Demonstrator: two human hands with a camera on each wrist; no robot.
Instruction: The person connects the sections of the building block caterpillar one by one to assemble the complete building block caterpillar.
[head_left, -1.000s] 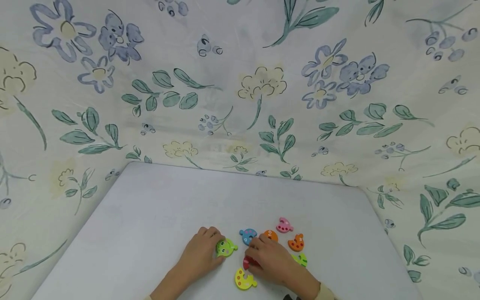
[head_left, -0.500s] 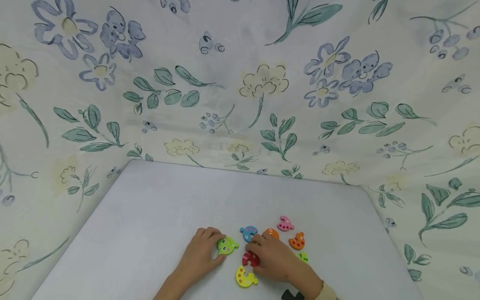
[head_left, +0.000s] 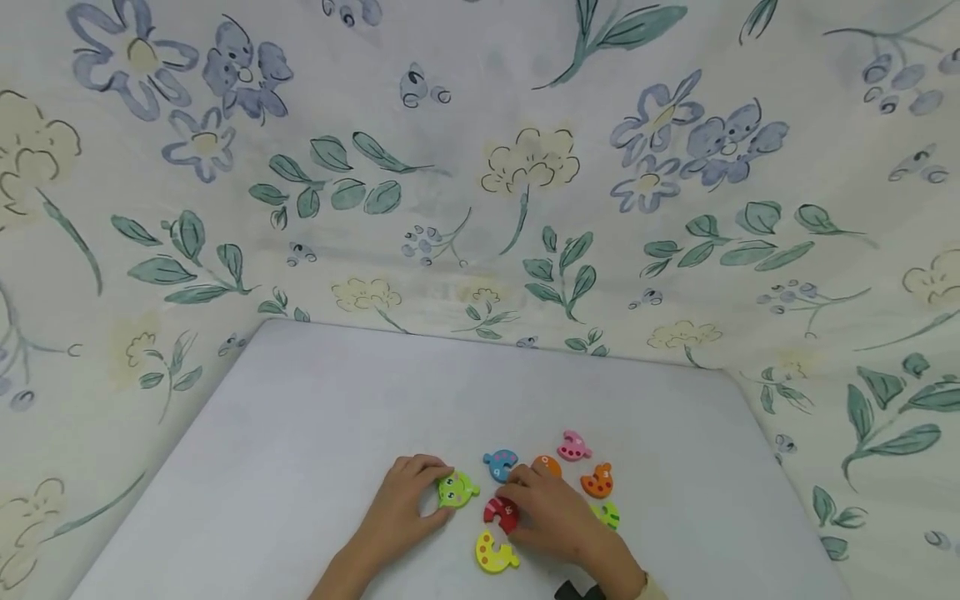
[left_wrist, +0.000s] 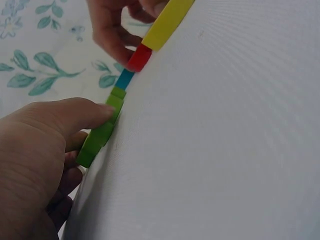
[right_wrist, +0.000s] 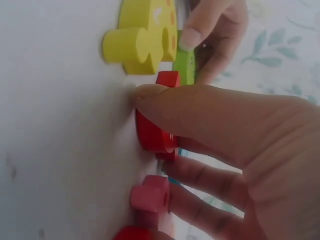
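Observation:
Several small coloured wooden puzzle pieces lie near the front of a white table [head_left: 315, 417]. My left hand [head_left: 408, 500] pinches the light green face piece [head_left: 457, 489], also seen edge-on as the green piece [left_wrist: 102, 132]. My right hand [head_left: 551, 512] grips the red piece [head_left: 501, 512] between thumb and fingers; in the right wrist view the red piece [right_wrist: 152, 135] sits flat on the table under my thumb. A yellow piece [head_left: 495, 552] lies just in front, and it shows as the yellow piece [right_wrist: 142, 40] in the right wrist view. A blue piece [head_left: 500, 463] lies behind the red one.
A pink piece [head_left: 573, 447], an orange piece [head_left: 597, 482], another orange piece [head_left: 547, 464] and a green striped piece [head_left: 607, 514] lie around my right hand. Floral fabric [head_left: 480, 183] walls the table on the back and both sides.
The red piece has slid left out from under my right hand toward the green face piece. My left hand keeps its hold on the green piece.

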